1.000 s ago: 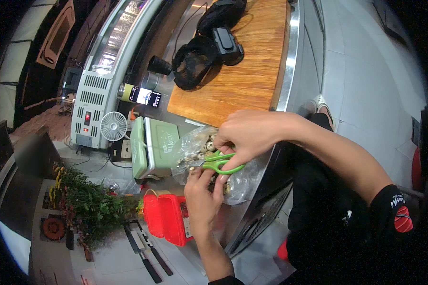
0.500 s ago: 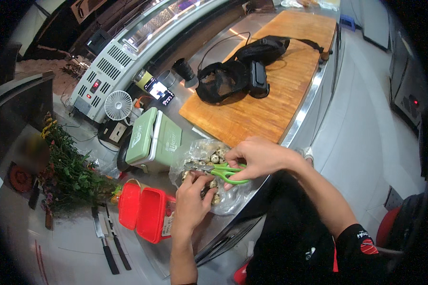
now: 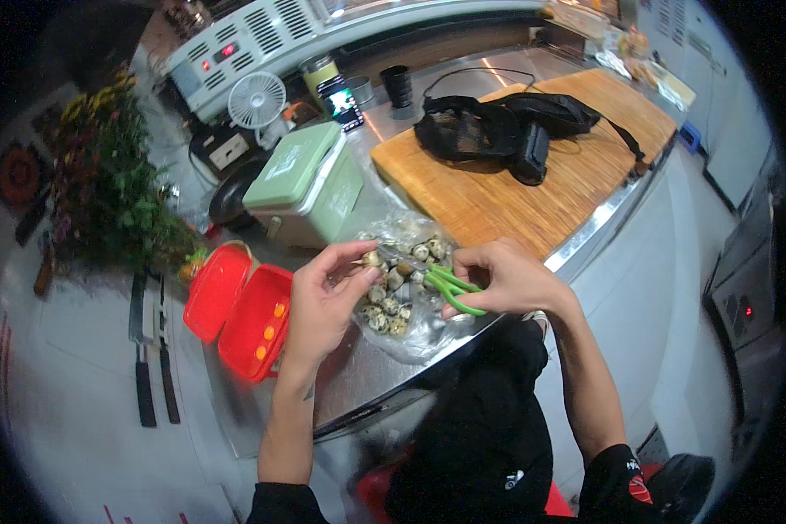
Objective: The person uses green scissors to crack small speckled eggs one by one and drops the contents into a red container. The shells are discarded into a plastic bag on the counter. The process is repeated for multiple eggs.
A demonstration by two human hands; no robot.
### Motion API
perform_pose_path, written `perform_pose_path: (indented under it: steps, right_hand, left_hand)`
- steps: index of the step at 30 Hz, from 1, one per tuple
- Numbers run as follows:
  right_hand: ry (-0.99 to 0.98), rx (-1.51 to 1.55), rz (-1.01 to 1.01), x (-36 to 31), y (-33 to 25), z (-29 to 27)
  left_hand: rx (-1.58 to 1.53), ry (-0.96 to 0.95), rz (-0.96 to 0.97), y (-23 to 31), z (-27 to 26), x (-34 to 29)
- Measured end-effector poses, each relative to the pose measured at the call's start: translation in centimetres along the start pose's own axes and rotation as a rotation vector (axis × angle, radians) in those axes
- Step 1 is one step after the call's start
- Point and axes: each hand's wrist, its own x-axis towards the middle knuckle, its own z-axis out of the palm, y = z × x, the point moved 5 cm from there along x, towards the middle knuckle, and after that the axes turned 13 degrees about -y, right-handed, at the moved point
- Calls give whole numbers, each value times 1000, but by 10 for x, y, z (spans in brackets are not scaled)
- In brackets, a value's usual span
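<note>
My left hand (image 3: 323, 293) pinches a speckled quail egg (image 3: 373, 259) between thumb and fingers, just above an open clear plastic bag (image 3: 424, 345). Several more quail eggs (image 3: 390, 306) lie in that bag on the metal counter. Green-handled scissors (image 3: 452, 286) are gripped in my right hand (image 3: 508, 278), their metal blades pointing left toward the held egg. Whether the blades touch its shell I cannot tell. Left of my left hand stands a red plastic container (image 3: 251, 354) with its lid flipped open; several orange yolks show inside it.
A green cooler box (image 3: 310, 188) stands behind the container. Beyond the bag, a wooden board (image 3: 463, 196) carries a black strapped cap-like device (image 3: 472, 129). A phone (image 3: 341, 103) and a small white fan (image 3: 257, 100) stand farther back. Two knives (image 3: 145, 375) and flowers (image 3: 118, 175) lie at left.
My left hand has come up from among the eggs with one quail egg between its fingers. The scissors stay in my right hand. The view has shifted, showing yolks in the red container.
</note>
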Motion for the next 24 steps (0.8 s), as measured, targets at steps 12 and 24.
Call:
perform_pose_path:
  steps: [12, 24]
  right_hand:
    - [-24, -203, 78, 0, -23, 3]
    - [60, -476, 115, -4, -44, 16]
  left_hand:
    - [-277, -41, -123, -21, -3, 0]
    - [-127, -28, -96, -21, 2, 2]
